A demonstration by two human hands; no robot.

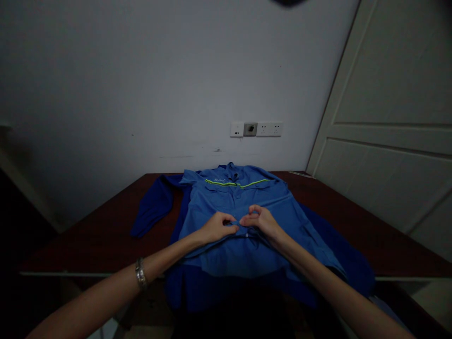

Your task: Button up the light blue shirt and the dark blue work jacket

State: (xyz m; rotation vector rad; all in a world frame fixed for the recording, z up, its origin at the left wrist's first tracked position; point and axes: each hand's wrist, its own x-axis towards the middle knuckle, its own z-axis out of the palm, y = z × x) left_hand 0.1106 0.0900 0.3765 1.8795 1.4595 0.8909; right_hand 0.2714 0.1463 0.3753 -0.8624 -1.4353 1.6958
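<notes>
The light blue shirt (pixel 222 202) lies spread front up on the table (pixel 109 226), its collar toward the wall (pixel 141 84), and its lower front is directly under both hands. The left hand (pixel 218 227) has its thumb and finger pinched narrow on the cloth along the shirt's front opening. The right hand (pixel 263 221) pinches the same cloth just beside it, its fingertips near the left hand's; the light is dim, so exactly which fold each holds is hard to tell.

Counted: two hands, one light blue shirt, two yellow stripes (pixel 254 182) across its chest, and one darker blue garment (pixel 155 207) beneath, showing at both sides. One bracelet (pixel 140 273) circles the left wrist. One row of sockets (pixel 269 129) sits on the wall, with one door (pixel 388 94) at the right.
</notes>
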